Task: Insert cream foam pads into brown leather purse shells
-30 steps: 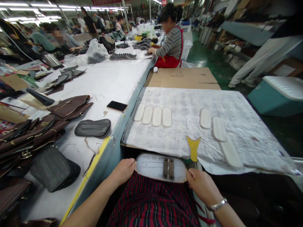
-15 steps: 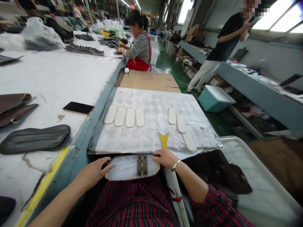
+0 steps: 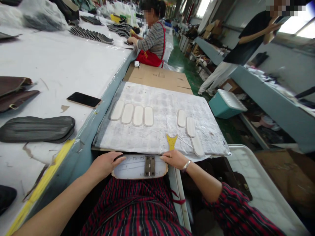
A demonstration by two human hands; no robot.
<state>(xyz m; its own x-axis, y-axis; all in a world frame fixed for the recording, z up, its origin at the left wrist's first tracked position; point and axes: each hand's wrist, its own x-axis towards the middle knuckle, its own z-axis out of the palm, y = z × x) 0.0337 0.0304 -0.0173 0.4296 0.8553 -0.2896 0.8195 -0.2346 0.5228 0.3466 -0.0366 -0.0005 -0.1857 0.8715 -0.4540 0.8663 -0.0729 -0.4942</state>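
A translucent white board [image 3: 131, 170] with rounded ends and a brown metal hinge [image 3: 149, 166] on its face is held in front of my lap, just off the near edge of the padded worktop [image 3: 137, 141]. My left hand [image 3: 105, 164] pinches its upper left edge, thumb on the face. At the upper right corner, my right hand [image 3: 176, 159] grips it between thumb and fingers. A yellow forked piece [image 3: 171, 141] lies right behind my right hand. Oblong cream pieces [image 3: 138, 115] rest in a row at the left of the worktop, and more cream pieces [image 3: 190, 127] lie at the right.
On the white table [image 3: 54, 72] at left are a phone [image 3: 84, 99], dark grey shaped pieces [image 3: 36, 128] and a brown leather item [image 3: 16, 91]. A pale tray [image 3: 253, 177] with dark pieces stands at right. One person [image 3: 154, 39] sits ahead; another [image 3: 236, 49] stands at right.
My left hand has shifted from the board's left end up onto its upper left edge. The right hand keeps its grip. My view has tipped downward, so the surroundings sit higher.
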